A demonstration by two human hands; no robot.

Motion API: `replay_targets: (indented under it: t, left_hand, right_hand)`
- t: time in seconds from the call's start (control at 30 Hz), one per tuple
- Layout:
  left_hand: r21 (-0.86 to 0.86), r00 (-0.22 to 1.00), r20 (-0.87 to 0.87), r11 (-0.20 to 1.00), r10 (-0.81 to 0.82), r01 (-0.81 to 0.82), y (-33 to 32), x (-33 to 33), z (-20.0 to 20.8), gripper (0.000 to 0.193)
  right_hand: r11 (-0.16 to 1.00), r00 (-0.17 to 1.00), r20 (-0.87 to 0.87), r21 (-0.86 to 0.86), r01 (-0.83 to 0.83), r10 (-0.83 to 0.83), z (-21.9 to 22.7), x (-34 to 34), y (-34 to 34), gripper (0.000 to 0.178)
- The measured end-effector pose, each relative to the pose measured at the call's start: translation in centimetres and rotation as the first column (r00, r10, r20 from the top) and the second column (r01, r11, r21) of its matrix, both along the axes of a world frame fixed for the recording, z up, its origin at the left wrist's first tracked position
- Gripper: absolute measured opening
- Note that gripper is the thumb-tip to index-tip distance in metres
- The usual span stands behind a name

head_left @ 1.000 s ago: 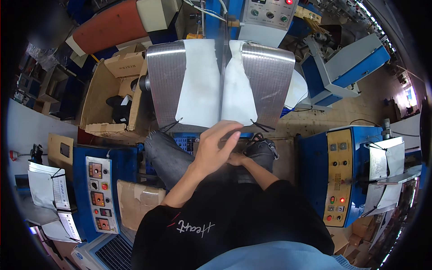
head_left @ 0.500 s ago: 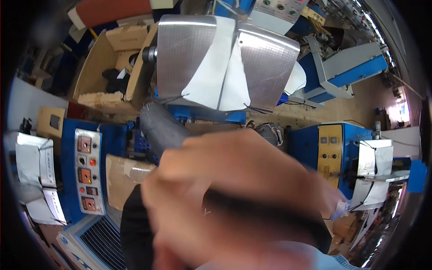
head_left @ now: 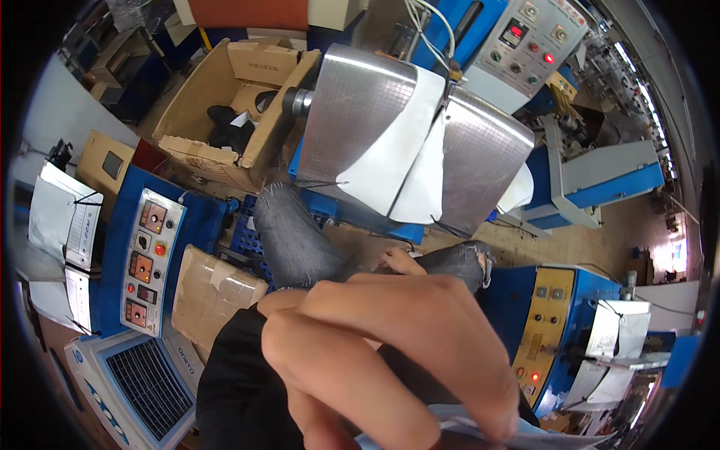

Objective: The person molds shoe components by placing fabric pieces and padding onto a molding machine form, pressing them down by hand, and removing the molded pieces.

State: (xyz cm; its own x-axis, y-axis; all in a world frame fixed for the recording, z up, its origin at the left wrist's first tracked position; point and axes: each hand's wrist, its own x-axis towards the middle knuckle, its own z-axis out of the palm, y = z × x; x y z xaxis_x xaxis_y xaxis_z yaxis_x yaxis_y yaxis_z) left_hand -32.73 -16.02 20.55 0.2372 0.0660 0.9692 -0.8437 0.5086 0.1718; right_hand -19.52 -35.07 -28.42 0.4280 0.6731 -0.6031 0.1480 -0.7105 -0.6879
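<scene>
Blue-cased cabinet (head_left: 118, 259) with pale control panel (head_left: 146, 255), far left: dials facing inward, presumably for easy reading. Taped carton (head_left: 214, 296) beside it; then an open carton (head_left: 199, 159) with black items (head_left: 225, 135) inside, farther back, perhaps as a bin. Curved metal form (head_left: 360, 105), centre, gridded: two white sheets (head_left: 409, 139) draped over its faces, lower corners fastened by black cords (head_left: 319, 183), apparently against slipping. Gold-panelled cabinet (head_left: 551, 322), far right; controls again turned inward.

Left hand (head_left: 337, 330): large, close to the lens, knuckles sharply bent, two long fingers slanting down rightward with a gap between them. Tips beside pale-blue fabric (head_left: 555, 440) at the lower edge, the nearest item; pinching or merely touching, cannot tell. Right hand (head_left: 397, 259): small in view, beyond the left, beside a grey-trousered thigh (head_left: 454, 262); fingers apparently curled loosely, exact closure too small to tell; no held item visible.
</scene>
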Motion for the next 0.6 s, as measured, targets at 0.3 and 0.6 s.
replay_targets:
  t: [0.3, 0.6]
  left_hand:
    - [-0.024, 1.0, 0.001, 0.999, 0.03, -0.03, 0.9, 2.1, -0.5, 0.025]
    - [0.022, 0.998, -0.011, 0.998, -0.06, 0.06, -0.2, 6.8, -0.8, 0.032]
  right_hand:
    - [0.998, 0.998, -0.037, -0.031, -0.055, 0.054, -3.1, 1.5, -1.3, 0.045]
    - [0.997, 0.997, -0.021, -0.028, 0.078, -0.079, -3.3, 1.9, -1.1, 0.042]
